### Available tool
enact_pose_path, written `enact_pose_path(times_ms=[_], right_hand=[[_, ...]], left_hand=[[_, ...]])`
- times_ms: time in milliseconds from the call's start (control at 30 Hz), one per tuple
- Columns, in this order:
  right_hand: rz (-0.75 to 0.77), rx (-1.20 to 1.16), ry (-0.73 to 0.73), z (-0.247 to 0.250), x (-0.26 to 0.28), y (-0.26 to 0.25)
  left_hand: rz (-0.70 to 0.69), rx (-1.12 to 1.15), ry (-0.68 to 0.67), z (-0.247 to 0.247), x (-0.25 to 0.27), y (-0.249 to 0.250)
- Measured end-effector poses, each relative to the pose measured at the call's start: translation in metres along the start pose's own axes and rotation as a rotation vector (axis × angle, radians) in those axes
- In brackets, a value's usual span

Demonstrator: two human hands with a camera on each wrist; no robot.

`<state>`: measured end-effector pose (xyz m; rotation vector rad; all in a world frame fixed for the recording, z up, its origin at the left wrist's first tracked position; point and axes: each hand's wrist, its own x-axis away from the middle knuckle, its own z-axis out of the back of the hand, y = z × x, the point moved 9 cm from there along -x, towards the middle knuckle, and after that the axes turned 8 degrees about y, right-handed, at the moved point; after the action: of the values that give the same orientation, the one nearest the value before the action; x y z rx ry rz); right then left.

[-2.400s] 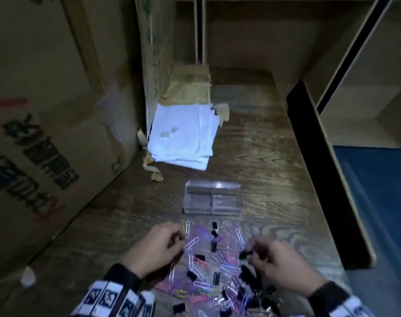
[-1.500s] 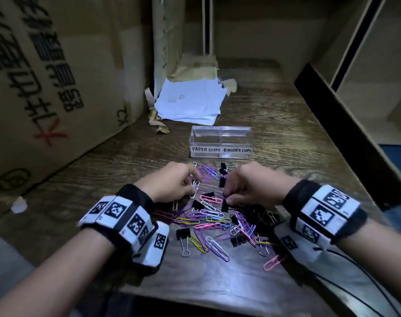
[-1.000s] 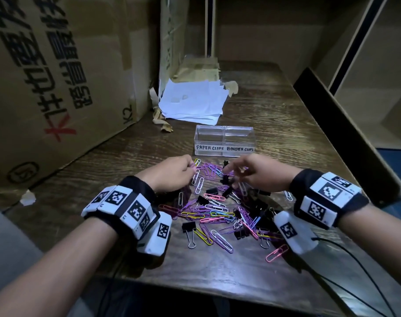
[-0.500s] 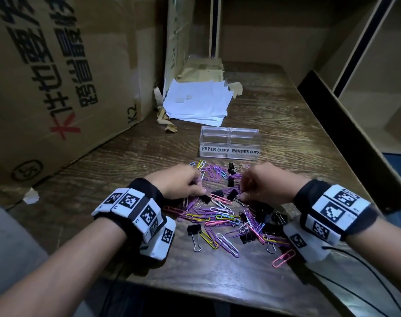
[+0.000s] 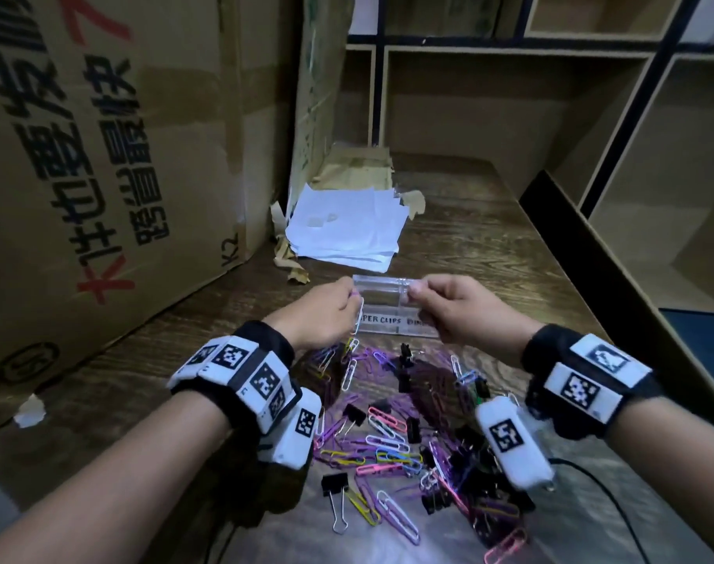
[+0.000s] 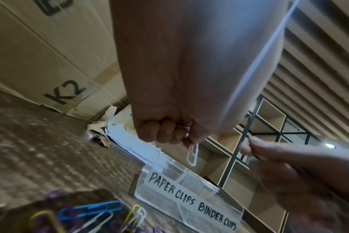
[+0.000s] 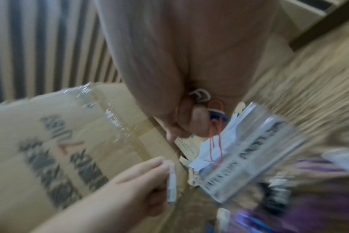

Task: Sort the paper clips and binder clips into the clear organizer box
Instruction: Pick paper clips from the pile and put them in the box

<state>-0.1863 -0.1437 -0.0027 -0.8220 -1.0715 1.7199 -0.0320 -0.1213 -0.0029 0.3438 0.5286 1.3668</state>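
Wooden desk (image 5: 489,246) beneath: the left hand (image 5: 326,315) pinches a white paper clip (image 6: 192,155) above the clear box (image 5: 381,297); the right hand (image 5: 461,309) grips several paper clips beside it. Loose clips (image 5: 392,437) lie before the box, papers (image 5: 347,225) behind.

Head cam looks down and forward over both wrists at the desk (image 5: 489,254). Each wrist cam sits super close under its palm, aimed along the fingers, and all three catch the clear organizer box (image 5: 381,297) (image 6: 189,198) (image 7: 255,159).
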Motion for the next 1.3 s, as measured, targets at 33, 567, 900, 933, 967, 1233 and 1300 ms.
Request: enact_pose_path(times_ms=[33,567,900,933,967,1233,1300], right_hand=[[-0.022,-0.092,0.034,0.000,-0.012,-0.005],[-0.037,-0.071,0.096,-0.023,-0.077,0.004],[0.325,0.742,-0.045,-0.028,-0.021,0.009],[0.350,0.750,-0.022,-0.026,-0.017,0.006],[0.382,0.755,0.015,-0.023,-0.013,0.000],[0.281,0.899,-0.191,-0.067,0.013,0.012],[0.238,0.932,-0.197,-0.075,0.007,0.022]], left_hand=[[0.003,-0.016,0.028,0.001,-0.010,0.002],[0.040,-0.091,0.127,-0.011,-0.047,-0.005],[-0.137,-0.196,0.019,-0.019,-0.009,0.008],[-0.147,-0.177,0.054,-0.015,-0.004,0.008],[-0.156,-0.155,0.112,-0.006,0.000,0.008],[0.123,-0.326,-0.056,-0.019,0.027,-0.053],[0.130,-0.321,-0.044,-0.026,0.029,-0.056]])
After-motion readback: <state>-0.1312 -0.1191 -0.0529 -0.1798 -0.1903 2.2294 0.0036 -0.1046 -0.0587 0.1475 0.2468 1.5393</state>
